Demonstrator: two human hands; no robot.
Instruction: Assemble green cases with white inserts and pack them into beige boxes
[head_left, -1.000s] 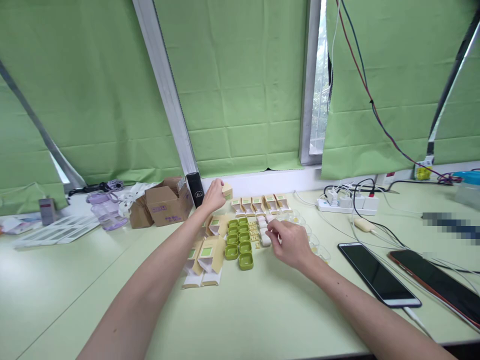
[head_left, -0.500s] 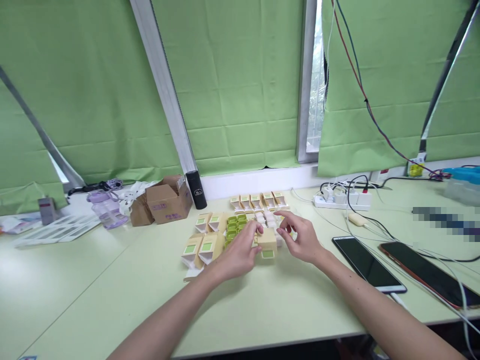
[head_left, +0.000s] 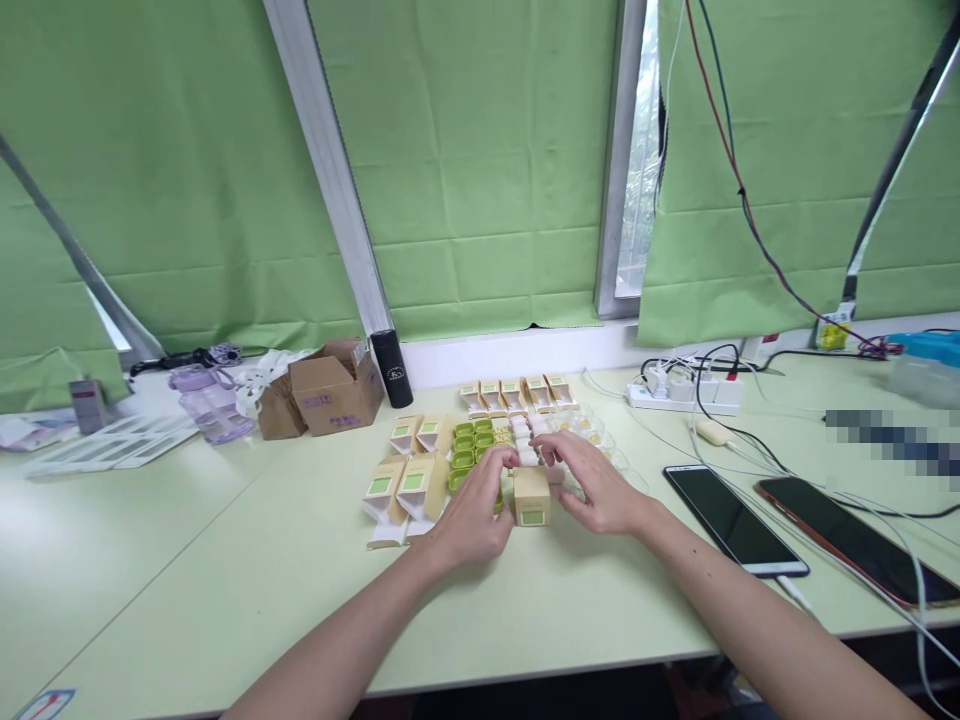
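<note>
Our pale green table (head_left: 225, 560) carries a small tan box (head_left: 532, 497) at its middle. From that box we see open cartons (head_left: 517, 394) at twelve o'clock, green trays (head_left: 471, 444) and a cardboard box (head_left: 330, 392) at ten, folded cartons (head_left: 405, 485) at nine, a power strip (head_left: 682, 395) at two, a black phone (head_left: 731, 520) at three.

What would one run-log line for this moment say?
left hand: beside small box | right hand: beside small box | small box: upright on table | green trays: behind it
</note>
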